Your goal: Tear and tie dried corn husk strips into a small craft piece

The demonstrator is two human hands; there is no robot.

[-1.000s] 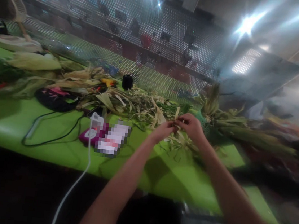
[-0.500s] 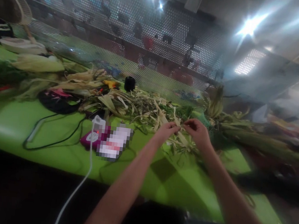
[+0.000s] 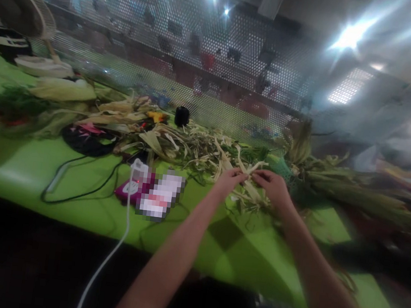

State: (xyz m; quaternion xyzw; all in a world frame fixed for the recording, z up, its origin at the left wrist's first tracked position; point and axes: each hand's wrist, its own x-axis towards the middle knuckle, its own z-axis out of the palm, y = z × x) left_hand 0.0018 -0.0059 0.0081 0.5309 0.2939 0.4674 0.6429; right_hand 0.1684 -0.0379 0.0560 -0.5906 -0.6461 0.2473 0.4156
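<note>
Pale strips of dried corn husk [image 3: 249,168] cross between my two hands, above the green table [image 3: 165,239]. My left hand [image 3: 230,181] is closed, its fingertips pinching the strips from the left. From the right, my right hand [image 3: 271,183] pinches them too, its fingertips close to the left ones. Where exactly the strips meet is hidden by the fingers. Below and behind the hands spreads a loose pile of husk pieces [image 3: 206,146], with more husk scraps [image 3: 250,199] just under the fingers.
A phone [image 3: 163,196] lies against a purple power socket [image 3: 134,185] with a white plug and cable [image 3: 124,234]. Farther left are a black cable [image 3: 72,202], a fan [image 3: 19,6] and green stems [image 3: 13,103]. Long husk bundles [image 3: 350,192] lie right; a perforated metal screen [image 3: 217,60] stands behind.
A light husk strip now sticks out to the right above my right hand. My right hand has turned slightly, its fingertips lower and nearer the left. The whole view has shifted a little.
</note>
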